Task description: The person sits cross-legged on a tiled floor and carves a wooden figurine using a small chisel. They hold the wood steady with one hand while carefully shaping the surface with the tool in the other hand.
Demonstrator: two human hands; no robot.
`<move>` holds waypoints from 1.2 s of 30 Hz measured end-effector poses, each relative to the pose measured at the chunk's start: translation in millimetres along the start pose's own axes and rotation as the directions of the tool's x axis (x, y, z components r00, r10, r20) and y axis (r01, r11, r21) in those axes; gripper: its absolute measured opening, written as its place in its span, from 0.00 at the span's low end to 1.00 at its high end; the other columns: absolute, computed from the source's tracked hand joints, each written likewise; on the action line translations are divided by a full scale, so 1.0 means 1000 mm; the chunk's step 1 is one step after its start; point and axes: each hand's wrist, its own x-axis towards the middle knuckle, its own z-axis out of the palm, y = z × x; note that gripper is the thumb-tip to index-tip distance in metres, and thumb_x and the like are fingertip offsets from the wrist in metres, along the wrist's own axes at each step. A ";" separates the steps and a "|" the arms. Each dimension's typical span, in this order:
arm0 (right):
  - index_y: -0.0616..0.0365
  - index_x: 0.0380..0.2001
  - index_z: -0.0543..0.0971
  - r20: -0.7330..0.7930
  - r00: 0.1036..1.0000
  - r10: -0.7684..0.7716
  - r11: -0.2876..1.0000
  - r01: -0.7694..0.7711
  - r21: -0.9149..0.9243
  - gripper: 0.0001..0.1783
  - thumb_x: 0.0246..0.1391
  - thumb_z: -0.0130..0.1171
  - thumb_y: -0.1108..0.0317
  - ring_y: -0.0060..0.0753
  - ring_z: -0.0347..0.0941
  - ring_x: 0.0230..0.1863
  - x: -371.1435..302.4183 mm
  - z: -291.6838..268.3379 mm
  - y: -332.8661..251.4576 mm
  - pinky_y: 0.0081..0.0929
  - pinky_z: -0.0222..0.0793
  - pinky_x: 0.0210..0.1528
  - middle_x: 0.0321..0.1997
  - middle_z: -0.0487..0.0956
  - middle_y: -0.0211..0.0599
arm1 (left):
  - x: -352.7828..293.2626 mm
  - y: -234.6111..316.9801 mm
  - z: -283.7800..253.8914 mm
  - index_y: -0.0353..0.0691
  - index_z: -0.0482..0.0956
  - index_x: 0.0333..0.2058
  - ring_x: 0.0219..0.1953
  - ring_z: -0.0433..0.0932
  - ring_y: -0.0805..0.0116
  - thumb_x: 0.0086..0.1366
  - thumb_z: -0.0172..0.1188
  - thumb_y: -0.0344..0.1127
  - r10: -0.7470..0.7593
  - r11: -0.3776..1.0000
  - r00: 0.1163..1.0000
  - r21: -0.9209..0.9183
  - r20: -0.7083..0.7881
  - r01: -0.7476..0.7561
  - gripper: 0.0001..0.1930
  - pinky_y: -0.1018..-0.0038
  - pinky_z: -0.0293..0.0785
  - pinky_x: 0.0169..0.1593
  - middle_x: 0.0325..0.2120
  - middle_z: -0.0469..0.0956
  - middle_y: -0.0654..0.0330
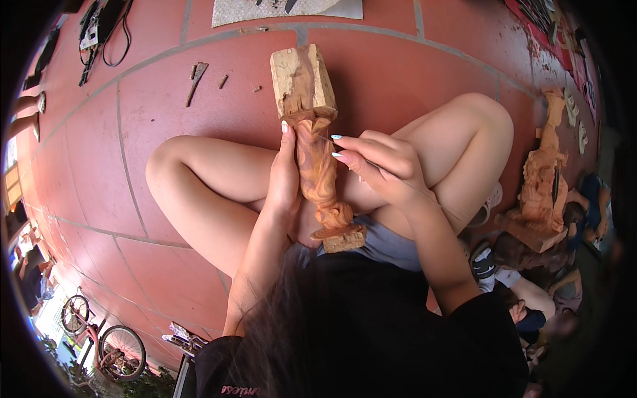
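Observation:
A partly carved wooden figure (318, 162) lies lengthwise over my crossed legs. Its far end is still a rough, pale block (302, 83), and its near end finishes in a small base (342, 237). My left hand (285, 176) wraps the figure's left side, with the thumb stretched along the wood. On the other side, my right hand (388, 166) has thumb and forefinger brought together close to the carved surface. Something thin and dark may sit at those fingertips, too small to name.
On the red tiles lie a small chisel-like tool (196, 83) and wood bits (223, 81). Another carved wooden statue (543, 176) stands at right, near seated people (531, 308). A white sheet (229, 13) lies ahead, a corded device (93, 36) far left, a bicycle (103, 348) lower left.

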 end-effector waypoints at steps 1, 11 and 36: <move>0.70 0.39 0.80 0.000 0.999 -0.045 0.999 0.045 -0.031 0.10 0.53 0.65 0.78 0.29 0.69 0.20 0.000 0.001 0.003 0.26 0.63 0.21 0.24 0.75 0.39 | 0.000 0.000 0.002 0.36 0.72 0.55 0.45 0.79 0.68 0.75 0.37 0.60 0.005 1.000 1.000 -0.003 -0.005 -0.005 0.31 0.70 0.76 0.51 0.45 0.79 0.56; 0.68 0.44 0.79 -0.036 0.998 0.048 0.987 -0.053 -0.153 0.13 0.53 0.63 0.79 0.30 0.71 0.23 -0.005 0.010 -0.007 0.26 0.66 0.24 0.28 0.75 0.40 | 0.000 -0.001 -0.007 0.36 0.72 0.54 0.46 0.79 0.69 0.74 0.37 0.60 -0.017 1.000 0.993 -0.010 0.116 0.019 0.31 0.72 0.76 0.52 0.45 0.78 0.56; 0.60 0.38 0.84 -0.147 0.988 0.049 0.914 -0.103 -0.393 0.08 0.56 0.62 0.71 0.42 0.79 0.52 -0.023 0.032 -0.013 0.61 0.40 0.71 0.39 0.85 0.36 | 0.008 -0.008 -0.009 0.32 0.72 0.55 0.49 0.78 0.70 0.75 0.41 0.56 0.062 0.998 0.993 -0.033 0.096 -0.059 0.30 0.72 0.72 0.55 0.48 0.78 0.54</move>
